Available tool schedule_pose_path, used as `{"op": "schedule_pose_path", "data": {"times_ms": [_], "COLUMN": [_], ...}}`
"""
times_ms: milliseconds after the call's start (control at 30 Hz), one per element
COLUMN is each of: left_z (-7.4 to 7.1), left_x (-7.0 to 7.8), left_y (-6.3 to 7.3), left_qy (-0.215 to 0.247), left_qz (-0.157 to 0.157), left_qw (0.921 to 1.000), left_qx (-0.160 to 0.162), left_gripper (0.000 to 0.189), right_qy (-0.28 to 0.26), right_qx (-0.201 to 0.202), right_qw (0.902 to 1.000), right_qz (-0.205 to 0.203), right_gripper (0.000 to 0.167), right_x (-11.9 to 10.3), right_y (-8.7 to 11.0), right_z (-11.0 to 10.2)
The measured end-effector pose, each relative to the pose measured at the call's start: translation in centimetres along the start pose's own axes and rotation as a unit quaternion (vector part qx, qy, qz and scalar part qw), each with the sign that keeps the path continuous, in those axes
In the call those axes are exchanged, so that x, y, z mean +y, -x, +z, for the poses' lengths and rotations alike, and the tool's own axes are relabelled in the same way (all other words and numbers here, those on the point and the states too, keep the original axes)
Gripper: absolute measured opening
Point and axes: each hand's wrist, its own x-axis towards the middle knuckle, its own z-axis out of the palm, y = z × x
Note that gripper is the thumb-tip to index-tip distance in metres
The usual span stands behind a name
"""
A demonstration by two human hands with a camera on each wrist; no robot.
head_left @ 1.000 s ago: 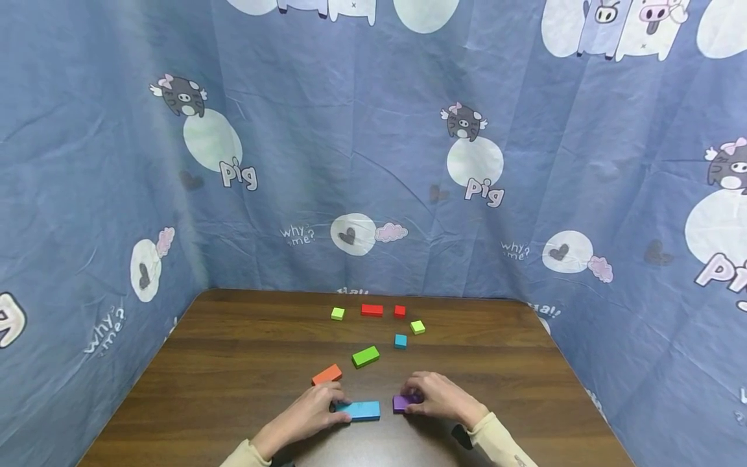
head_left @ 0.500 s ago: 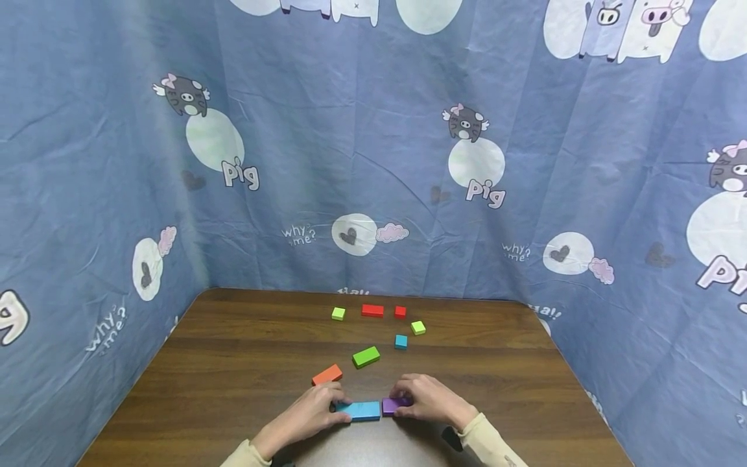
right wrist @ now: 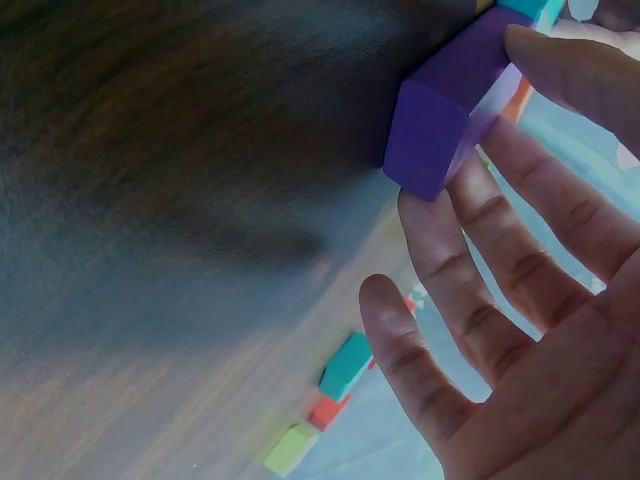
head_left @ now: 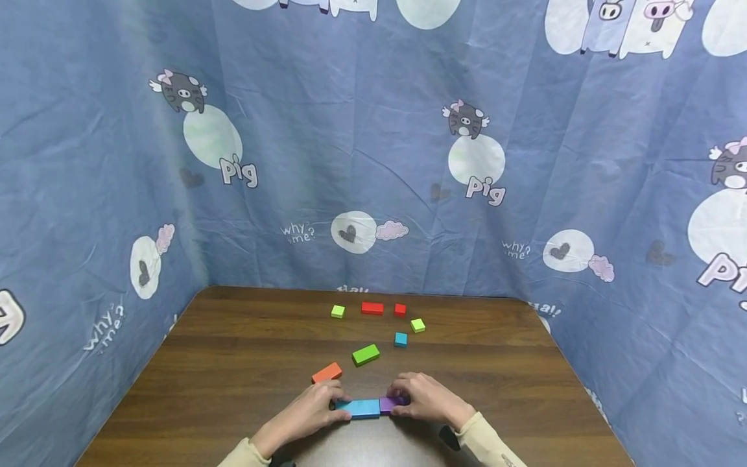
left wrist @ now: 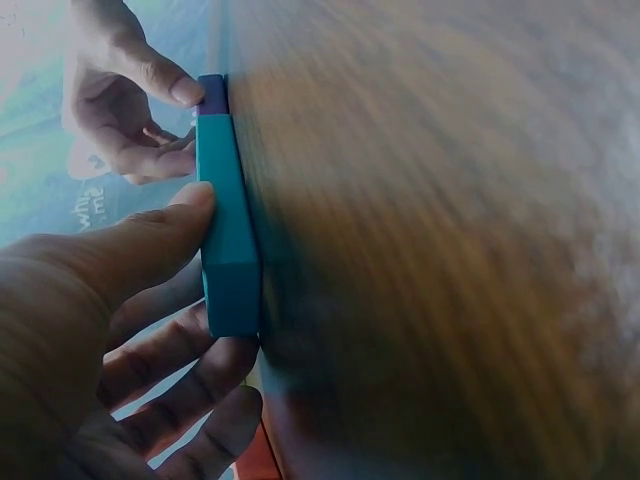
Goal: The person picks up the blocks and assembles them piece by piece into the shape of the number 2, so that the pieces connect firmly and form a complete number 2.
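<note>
Blue pig-print cloth (head_left: 373, 175) hangs behind and along both sides. Dark brown wood-grain table (head_left: 496, 363) below it. Two bare hands, pale yellow sleeves (head_left: 493, 441), both at the near part of the table.

Left hand (head_left: 312, 410): grasping the long blue block (head_left: 364, 408) at its left end, thumb on the near side, fingers on the far side and end. Right hand (head_left: 430, 399): pinching the purple block (head_left: 390, 406) between thumb and fingers. Both blocks lie on the table end to end, purple touching blue's right end.

Green block (head_left: 366, 355) lies angled beyond the blue one. Orange block (head_left: 327, 373), also angled, just beyond the left hand; contact with the fingers, cannot tell. Red block (head_left: 372, 309) near the far edge.

Smallest: blue cube (head_left: 401, 340) beyond the right hand, lime cube (head_left: 417, 325) just past it, second lime cube (head_left: 338, 312) left of the red block, red cube (head_left: 399, 310) right of it.
</note>
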Motion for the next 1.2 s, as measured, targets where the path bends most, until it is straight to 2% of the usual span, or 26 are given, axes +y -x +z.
{"op": "schedule_pose_path", "data": {"times_ms": [433,667,800,1000,1200], "left_z": [-0.1,-0.1,0.0,0.0,-0.1], "left_x": [-0.1,-0.1,0.0,0.0,0.1], "left_y": [0.1,0.0,0.1,0.1,0.0], "left_qy": [0.004,0.001,-0.002,-0.009,-0.005], "left_qz": [0.006,0.008,0.008,0.002,-0.010], "left_qw": [1.0000,1.0000,1.0000,1.0000,0.9999], "left_qx": [0.000,0.000,0.000,-0.002,-0.008], "left_gripper": [0.028,0.029,0.028,0.028,0.029], "right_qy": [0.000,0.018,0.024,0.009,0.030], "right_qx": [0.006,0.042,0.058,0.045,0.049], "right_qw": [0.9999,0.9976,0.9963,0.9978,0.9964], "right_qz": [-0.008,-0.052,-0.059,-0.048,-0.062], "right_gripper": [0.025,0.028,0.028,0.029,0.030], "right_x": [0.0,-0.1,-0.6,-1.4,-1.5], "right_y": [0.0,-0.2,-0.5,-1.0,-1.3], "right_z": [0.1,0.0,-0.2,-0.4,0.3]}}
